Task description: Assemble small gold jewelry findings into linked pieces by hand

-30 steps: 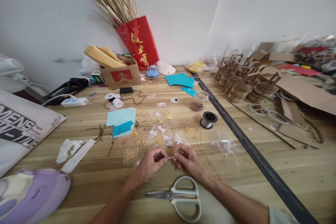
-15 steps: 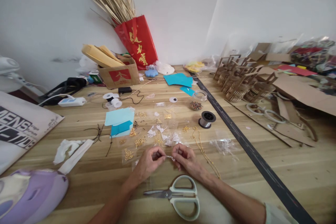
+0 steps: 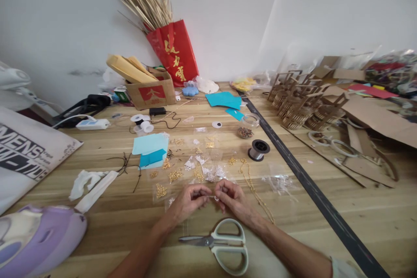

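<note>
My left hand (image 3: 193, 200) and my right hand (image 3: 230, 196) are close together above the wooden table, each with its fingers pinched. A thin silver chain (image 3: 211, 196) runs between the two pinches, with a small ring-like part near my right fingertips. Just below the hands lies a pair of scissors (image 3: 211, 241) with pale handles, blades pointing left. Beyond my fingers sit small piles of silver pieces (image 3: 215, 173) and gold findings (image 3: 175, 176). A gold chain (image 3: 252, 184) rests to the right of my right hand.
A spool of wire (image 3: 259, 150) stands right of the piles, near a dark strip (image 3: 293, 161) crossing the table. Blue paper sheets (image 3: 150, 145) lie at left. A purple appliance (image 3: 48, 239) occupies the front left. Small bamboo baskets (image 3: 302, 100) stand at back right.
The camera view has shifted slightly, moving the background a little rightward. Both hands keep their pinch on the silver chain, with only a small shift of the fingers.
</note>
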Motion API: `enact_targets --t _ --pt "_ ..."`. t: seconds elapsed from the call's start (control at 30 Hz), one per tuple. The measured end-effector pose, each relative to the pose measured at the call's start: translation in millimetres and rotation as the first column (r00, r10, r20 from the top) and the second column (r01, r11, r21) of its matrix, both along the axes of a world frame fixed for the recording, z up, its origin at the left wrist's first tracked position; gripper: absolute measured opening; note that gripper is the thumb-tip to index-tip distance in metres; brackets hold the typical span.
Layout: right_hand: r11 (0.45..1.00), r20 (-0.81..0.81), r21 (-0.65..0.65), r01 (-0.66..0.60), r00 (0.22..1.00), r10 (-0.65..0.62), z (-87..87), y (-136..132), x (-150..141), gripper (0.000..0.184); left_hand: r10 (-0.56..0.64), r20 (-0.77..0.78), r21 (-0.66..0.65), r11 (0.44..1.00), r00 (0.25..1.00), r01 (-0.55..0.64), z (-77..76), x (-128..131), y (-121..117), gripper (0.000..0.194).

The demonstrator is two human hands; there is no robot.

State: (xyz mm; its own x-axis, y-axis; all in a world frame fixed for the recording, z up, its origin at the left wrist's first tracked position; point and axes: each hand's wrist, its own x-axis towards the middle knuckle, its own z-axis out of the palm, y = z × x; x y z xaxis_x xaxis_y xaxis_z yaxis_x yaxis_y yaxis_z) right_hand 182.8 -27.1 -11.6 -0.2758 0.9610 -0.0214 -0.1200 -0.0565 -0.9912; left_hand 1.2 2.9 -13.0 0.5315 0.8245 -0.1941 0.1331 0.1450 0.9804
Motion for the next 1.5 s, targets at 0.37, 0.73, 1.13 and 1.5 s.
enact_targets --t 0.37,0.73,1.13,1.5 --pt "1.000 0.051 0.009 0.003 0.999 -0.004 6.1 -0.9 -1.5 0.035 -0.089 0.113 -0.047 0.994 0.990 0.095 -2.5 1.0 -3.5 0.019" --pt "1.000 0.105 0.029 -0.001 0.994 -0.002 1.9 -3.5 -0.9 0.034 -0.060 -0.003 -0.035 0.998 0.998 0.059 4.9 5.3 -4.5 0.024" --pt "0.996 0.180 0.081 0.020 0.983 -0.035 -4.6 -4.7 2.6 0.027 0.009 0.028 0.015 1.000 1.000 -0.009 2.6 1.3 -1.2 0.022" --pt "0.989 0.130 0.130 0.072 0.987 -0.089 3.4 -4.7 1.5 0.025 0.031 0.086 0.003 0.999 0.996 -0.032 -3.3 0.1 1.9 0.027"
